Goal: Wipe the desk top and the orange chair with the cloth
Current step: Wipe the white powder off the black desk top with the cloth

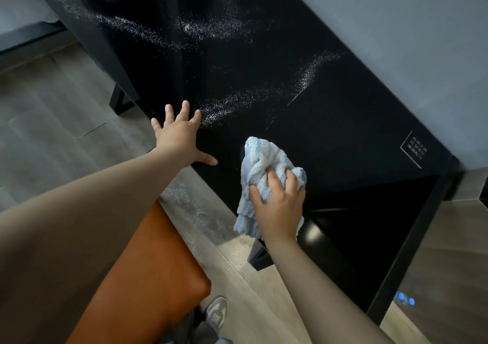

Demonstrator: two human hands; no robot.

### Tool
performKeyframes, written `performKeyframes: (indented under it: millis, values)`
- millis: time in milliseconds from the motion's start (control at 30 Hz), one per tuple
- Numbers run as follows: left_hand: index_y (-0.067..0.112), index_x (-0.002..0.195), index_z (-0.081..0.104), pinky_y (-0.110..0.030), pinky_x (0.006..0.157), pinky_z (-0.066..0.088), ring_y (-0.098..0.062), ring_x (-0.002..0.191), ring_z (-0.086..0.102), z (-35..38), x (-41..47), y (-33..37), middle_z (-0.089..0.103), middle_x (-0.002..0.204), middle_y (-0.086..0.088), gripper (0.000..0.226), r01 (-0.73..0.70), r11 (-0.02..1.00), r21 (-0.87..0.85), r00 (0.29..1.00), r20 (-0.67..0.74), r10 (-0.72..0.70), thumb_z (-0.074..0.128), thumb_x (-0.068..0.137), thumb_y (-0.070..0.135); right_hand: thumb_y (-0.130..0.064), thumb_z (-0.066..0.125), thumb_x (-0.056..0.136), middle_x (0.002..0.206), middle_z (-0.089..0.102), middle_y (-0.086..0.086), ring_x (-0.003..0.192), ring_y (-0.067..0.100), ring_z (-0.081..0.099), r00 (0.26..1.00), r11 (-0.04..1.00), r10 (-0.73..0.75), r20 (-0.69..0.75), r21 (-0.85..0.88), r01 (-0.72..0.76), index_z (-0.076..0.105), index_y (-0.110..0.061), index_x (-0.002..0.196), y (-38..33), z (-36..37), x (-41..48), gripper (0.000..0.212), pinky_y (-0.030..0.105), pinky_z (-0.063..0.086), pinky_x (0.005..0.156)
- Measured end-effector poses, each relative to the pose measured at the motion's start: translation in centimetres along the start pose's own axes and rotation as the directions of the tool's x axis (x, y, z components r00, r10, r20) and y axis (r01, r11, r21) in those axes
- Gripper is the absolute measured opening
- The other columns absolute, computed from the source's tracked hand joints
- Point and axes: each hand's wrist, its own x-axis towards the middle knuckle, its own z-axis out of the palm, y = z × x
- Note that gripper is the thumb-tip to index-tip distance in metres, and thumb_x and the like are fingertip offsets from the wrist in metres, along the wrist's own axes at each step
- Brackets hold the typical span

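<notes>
The black desk top (264,61) fills the upper middle, streaked with trails of white powder (208,26). My right hand (277,203) grips a bunched blue and white cloth (261,169) at the desk's near edge, with part of the cloth hanging below the edge. My left hand (182,135) lies flat with spread fingers on the desk's front edge, just left of a powder trail. The orange chair (148,277) seat shows at the lower left, partly hidden by my left forearm.
A grey wall (396,26) runs along the desk's far side. A white-lined label (414,149) is printed near the desk's right end. Grey wood floor (52,121) lies to the left and below, dusted with powder near the chair. My shoe (216,314) is at the bottom.
</notes>
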Motion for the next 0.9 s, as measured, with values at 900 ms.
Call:
performKeyframes:
  millis: [900]
  values:
    - [0.025,0.154,0.006,-0.065,0.113,0.004,-0.038,0.146,-0.01,0.0,0.2,0.0,-0.008,0.161,-0.003,0.13,-0.006,0.999,0.035,1.0,0.005,0.006,0.076,0.054,0.07,-0.042,0.076,0.072,0.129,0.047,0.004,0.104,0.027,0.049,0.994,1.0,-0.003,0.106,0.024,0.0,0.059,-0.031,0.124,-2.7,-1.0,-8.0,0.056,0.034,0.054,0.073]
